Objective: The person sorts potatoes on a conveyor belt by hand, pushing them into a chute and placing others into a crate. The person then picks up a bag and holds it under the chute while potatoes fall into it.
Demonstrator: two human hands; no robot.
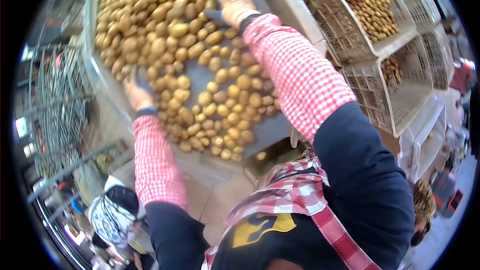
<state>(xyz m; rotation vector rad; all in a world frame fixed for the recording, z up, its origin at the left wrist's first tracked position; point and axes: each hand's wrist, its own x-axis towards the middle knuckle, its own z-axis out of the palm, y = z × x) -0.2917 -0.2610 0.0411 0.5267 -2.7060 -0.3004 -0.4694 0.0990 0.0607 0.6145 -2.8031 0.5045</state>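
Many small brown-yellow potatoes lie spread over a grey sorting table with raised sides. My right hand, in a work glove with grey-blue fingertips, reaches to the far right part of the pile. Its fingers are spread and rest on the potatoes. At the left edge of the pile is my left hand, gloved as well and somewhat blurred. The fingers there are stretched out against the potatoes, with the thumb apart. Neither hand is closed around a potato.
Plastic crates stand at the right, some with potatoes inside. A metal rack is at the left. Below it is a person in a patterned head covering. A narrow opening shows at the table's near edge.
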